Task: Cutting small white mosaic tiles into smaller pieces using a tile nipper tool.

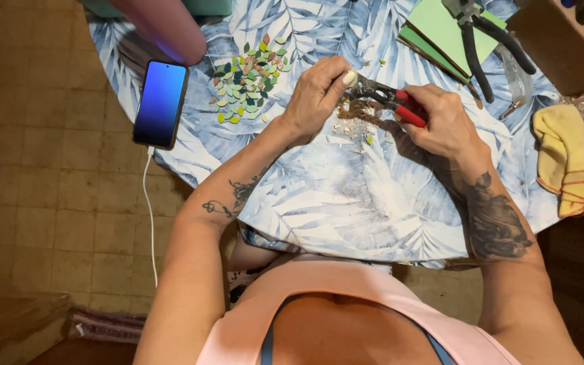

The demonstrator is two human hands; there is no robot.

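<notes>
Hands meet over the middle of the tabletop (346,196), which is covered with a cloth printed in blue and white leaves. The right hand (444,122) is closed around the red handles of the nippers (388,96), with the metal head pointing to the left. The left hand (315,94) is curled, and its thumb and fingers pinch a small piece at the head of the nippers; the piece itself is too small to see clearly. Just under the two hands lies a small heap of brown and white chips (356,118) on the cloth. To the left of the left hand, near it, there is a pile of leaf-shaped tiles (248,78) in green, pink and brown colours. Further left, at the edge of the tabletop, a phone (161,103) lies flat with a lit blue screen, and a white cable (149,209) hangs down from it. Beyond the right hand, black pliers (484,40) rest on green sheets (441,34). At the right edge lies a folded yellow rag (569,159), well apart from the hands.
</notes>
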